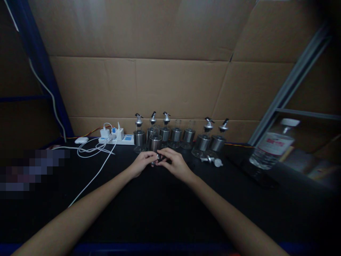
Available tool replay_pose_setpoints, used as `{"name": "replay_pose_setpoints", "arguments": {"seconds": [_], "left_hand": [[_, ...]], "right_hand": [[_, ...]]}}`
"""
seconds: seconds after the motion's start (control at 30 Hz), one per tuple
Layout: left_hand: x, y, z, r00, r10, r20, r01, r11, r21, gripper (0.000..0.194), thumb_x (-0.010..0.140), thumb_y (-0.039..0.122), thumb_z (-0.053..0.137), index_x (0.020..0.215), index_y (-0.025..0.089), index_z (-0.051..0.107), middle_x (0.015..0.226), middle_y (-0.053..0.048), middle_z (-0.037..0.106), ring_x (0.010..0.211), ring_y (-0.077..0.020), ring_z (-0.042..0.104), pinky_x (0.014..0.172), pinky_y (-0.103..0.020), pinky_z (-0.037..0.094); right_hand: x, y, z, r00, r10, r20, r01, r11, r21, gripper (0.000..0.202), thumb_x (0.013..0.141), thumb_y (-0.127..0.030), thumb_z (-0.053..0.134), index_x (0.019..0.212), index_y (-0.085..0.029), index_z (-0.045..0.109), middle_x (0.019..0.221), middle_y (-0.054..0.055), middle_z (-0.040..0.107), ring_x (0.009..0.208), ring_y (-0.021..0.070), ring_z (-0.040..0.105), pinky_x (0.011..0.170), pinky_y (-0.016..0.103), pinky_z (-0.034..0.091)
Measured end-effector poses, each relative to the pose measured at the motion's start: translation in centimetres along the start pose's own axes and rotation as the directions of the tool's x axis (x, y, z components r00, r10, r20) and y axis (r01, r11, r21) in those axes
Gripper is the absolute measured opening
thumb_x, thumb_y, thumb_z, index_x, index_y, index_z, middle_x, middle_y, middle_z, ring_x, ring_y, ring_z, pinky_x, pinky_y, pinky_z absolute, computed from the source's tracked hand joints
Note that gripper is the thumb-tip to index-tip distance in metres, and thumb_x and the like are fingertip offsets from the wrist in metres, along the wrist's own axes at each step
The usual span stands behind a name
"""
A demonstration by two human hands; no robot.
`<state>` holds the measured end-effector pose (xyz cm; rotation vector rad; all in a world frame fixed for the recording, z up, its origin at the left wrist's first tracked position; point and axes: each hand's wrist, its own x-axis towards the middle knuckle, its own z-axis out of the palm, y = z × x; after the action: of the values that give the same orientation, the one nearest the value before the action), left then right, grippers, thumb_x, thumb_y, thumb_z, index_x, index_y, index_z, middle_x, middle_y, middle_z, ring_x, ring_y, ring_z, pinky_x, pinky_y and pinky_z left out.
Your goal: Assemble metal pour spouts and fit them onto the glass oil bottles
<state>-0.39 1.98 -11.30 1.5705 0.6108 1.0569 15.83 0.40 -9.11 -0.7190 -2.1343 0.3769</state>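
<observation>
In the head view, my left hand and my right hand meet over the middle of the black table. Between their fingertips they pinch a small black-and-silver pour spout, largely covered by the fingers. Just behind it stands an uncapped glass oil bottle with a steel sleeve. Farther back is a row of similar bottles: some wear silver spouts with black flaps, such as the leftmost oil bottle, while the oil bottle right of centre has a bare neck.
Loose spouts lie right of my hands. A water bottle stands at the far right. On the left are a power strip with chargers and a white cable running towards my left forearm. A cardboard wall closes off the back.
</observation>
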Motion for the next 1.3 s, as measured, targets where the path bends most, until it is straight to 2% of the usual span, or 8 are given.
{"name": "replay_pose_setpoints", "arguments": {"seconds": [0.33,0.47,0.77,1.03,1.3], "left_hand": [[-0.1,0.3,0.0,1.0,-0.015,-0.001,0.015,0.998,-0.057,0.019,0.071,0.028,0.053,0.072,0.01,0.058,0.063,-0.001,0.051,0.06,-0.0098,0.046,0.056,-0.022,0.035],[-0.2,0.3,0.0,1.0,-0.019,0.007,0.019,0.998,-0.062,0.019,0.071,0.027,0.053,0.068,0.01,0.058,0.061,-0.001,0.051,0.06,-0.0096,0.045,0.057,-0.022,0.034],[-0.1,0.1,0.0,1.0,-0.028,0.003,0.028,0.998,-0.051,0.019,0.07,0.028,0.055,0.065,0.01,0.057,0.06,0.0,0.052,0.058,-0.0088,0.045,0.056,-0.022,0.033],[-0.2,0.8,-0.1,0.993,-0.093,0.073,0.103,0.984,-0.146,0.022,0.07,0.031,0.055,0.07,0.01,0.058,0.063,-0.002,0.053,0.061,-0.0101,0.048,0.057,-0.022,0.036],[-0.2,0.8,-0.3,0.99,-0.105,0.092,0.122,0.971,-0.208,0.02,0.069,0.029,0.056,0.072,0.009,0.058,0.065,-0.002,0.053,0.062,-0.0103,0.049,0.058,-0.023,0.037]], "right_hand": [[-0.2,0.1,0.3,0.999,-0.053,-0.011,0.05,0.988,-0.149,0.037,0.072,-0.018,0.054,0.109,-0.02,0.049,0.094,0.005,0.052,0.078,0.0132,0.051,0.071,0.028,0.046],[-0.3,0.0,0.3,0.996,-0.085,-0.004,0.082,0.974,-0.21,0.037,0.074,-0.019,0.052,0.11,-0.018,0.047,0.095,0.006,0.052,0.085,0.0147,0.051,0.076,0.029,0.045],[-0.3,-0.4,0.5,0.995,-0.076,0.063,0.093,0.939,-0.332,0.037,0.076,-0.018,0.048,0.112,-0.015,0.044,0.098,0.009,0.051,0.092,0.0182,0.049,0.083,0.034,0.043],[0.2,-1.5,-0.8,0.991,-0.058,0.12,0.089,0.958,-0.272,0.038,0.074,-0.017,0.051,0.112,-0.015,0.045,0.098,0.008,0.051,0.091,0.0155,0.05,0.082,0.029,0.043],[0.2,-1.5,-0.9,0.989,-0.088,0.116,0.114,0.962,-0.248,0.037,0.075,-0.017,0.05,0.112,-0.017,0.045,0.099,0.008,0.051,0.092,0.0159,0.049,0.081,0.032,0.043]]}}
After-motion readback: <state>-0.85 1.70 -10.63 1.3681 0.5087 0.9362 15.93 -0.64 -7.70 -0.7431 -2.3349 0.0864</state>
